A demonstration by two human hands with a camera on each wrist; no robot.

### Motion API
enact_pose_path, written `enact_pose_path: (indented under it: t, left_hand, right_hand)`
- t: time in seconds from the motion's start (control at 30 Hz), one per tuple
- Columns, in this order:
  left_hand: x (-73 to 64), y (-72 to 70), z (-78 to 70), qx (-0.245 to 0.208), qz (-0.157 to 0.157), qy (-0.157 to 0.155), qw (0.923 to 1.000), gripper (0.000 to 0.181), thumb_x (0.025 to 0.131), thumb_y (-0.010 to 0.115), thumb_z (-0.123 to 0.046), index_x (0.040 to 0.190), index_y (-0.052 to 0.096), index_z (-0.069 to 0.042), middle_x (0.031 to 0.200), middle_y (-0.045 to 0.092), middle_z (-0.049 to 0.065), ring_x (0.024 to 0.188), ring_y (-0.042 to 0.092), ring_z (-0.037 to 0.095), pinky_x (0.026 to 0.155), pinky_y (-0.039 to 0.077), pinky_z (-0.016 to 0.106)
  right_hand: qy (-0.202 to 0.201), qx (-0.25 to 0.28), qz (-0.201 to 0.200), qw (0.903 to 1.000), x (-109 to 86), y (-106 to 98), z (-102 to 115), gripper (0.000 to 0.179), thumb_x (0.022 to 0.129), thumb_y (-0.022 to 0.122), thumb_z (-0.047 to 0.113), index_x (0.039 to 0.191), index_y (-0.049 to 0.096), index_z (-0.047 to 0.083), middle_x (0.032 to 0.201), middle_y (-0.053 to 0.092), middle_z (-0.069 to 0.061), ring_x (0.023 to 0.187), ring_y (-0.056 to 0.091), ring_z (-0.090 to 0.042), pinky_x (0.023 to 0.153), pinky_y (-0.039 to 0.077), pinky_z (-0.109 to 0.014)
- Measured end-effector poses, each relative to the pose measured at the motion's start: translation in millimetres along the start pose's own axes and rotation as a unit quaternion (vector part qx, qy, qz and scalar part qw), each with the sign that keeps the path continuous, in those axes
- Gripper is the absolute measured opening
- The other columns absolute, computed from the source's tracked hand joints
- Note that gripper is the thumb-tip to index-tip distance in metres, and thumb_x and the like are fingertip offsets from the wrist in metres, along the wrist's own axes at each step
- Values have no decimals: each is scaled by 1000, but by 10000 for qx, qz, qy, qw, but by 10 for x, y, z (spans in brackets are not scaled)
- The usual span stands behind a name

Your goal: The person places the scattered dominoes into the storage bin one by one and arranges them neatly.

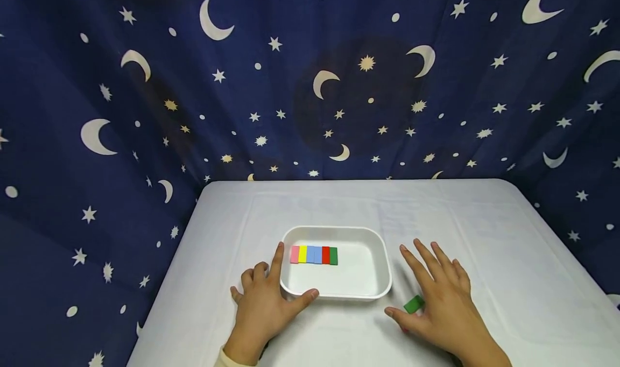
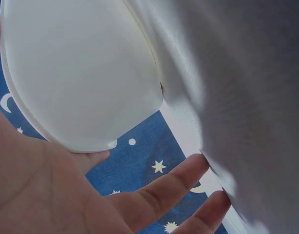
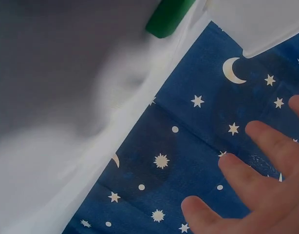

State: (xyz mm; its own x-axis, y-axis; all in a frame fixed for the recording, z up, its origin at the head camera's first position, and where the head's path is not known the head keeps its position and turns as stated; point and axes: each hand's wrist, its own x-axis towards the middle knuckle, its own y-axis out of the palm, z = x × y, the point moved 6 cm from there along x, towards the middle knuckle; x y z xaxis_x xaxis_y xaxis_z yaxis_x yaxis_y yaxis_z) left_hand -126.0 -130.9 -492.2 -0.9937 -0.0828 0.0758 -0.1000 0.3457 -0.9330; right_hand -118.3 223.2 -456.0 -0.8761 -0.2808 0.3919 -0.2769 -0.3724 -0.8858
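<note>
A white rectangular tray (image 1: 360,273) stands on the table with a row of colored tiles (image 1: 314,255) at its left side, running pink, yellow, blue, red and green. My left hand (image 1: 266,305) rests at the tray's near left corner, index finger along the left rim and thumb on the front rim, other fingers loose. In the left wrist view the tray's outer wall (image 2: 81,73) rises beside the palm. To the right of the tray, my right hand (image 1: 441,300) hovers with fingers spread. A green block (image 1: 414,304) lies by its thumb; a bit of red (image 1: 404,330) shows beneath the thumb.
A white cloth covers the table (image 1: 436,211), whose far edge meets a dark blue curtain (image 1: 290,87) with moons and stars. The curtain also hangs along the left and right sides. At the right image edge a small pale object (image 1: 614,300) is partly visible.
</note>
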Motion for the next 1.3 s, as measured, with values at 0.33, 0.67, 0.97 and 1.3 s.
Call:
enact_pose_path:
  t: [0.33, 0.67, 0.97, 1.3]
  left_hand:
    - [9, 18, 8, -34, 52, -26, 10000, 125, 67, 57, -101, 169, 12, -45, 132, 57, 14, 130, 44, 47, 94, 24, 93]
    - [20, 24, 6, -48, 25, 35, 10000, 124, 69, 57, -100, 169, 9, -45, 133, 57, 16, 129, 45, 47, 92, 24, 94]
    - [12, 21, 2, -41, 39, 20, 10000, 125, 68, 54, -102, 169, 11, -44, 133, 57, 15, 129, 45, 47, 91, 25, 94]
    - [8, 2, -7, -23, 35, 20, 10000, 126, 66, 49, -105, 170, 13, -43, 134, 57, 15, 130, 45, 47, 92, 27, 93]
  right_hand:
    - [16, 83, 2, 10000, -17, 32, -28, 122, 64, 83, 81, 166, 38, 32, 168, 38, -3, 156, 25, -40, 112, 19, -77]
    - [283, -229, 134, 9992, -36, 45, -88, 123, 57, 86, 82, 161, 46, 31, 136, 63, -7, 133, 48, -41, 103, 29, -72]
    - [770, -410, 747, 9934, -94, 94, -181, 116, 55, 89, 80, 151, 59, 22, 94, 63, 8, 106, 57, -34, 100, 32, -65]
    - [1216, -243, 1238, 9845, -104, 146, -240, 108, 59, 85, 83, 143, 66, 19, 79, 52, 19, 90, 52, -19, 100, 33, -63]
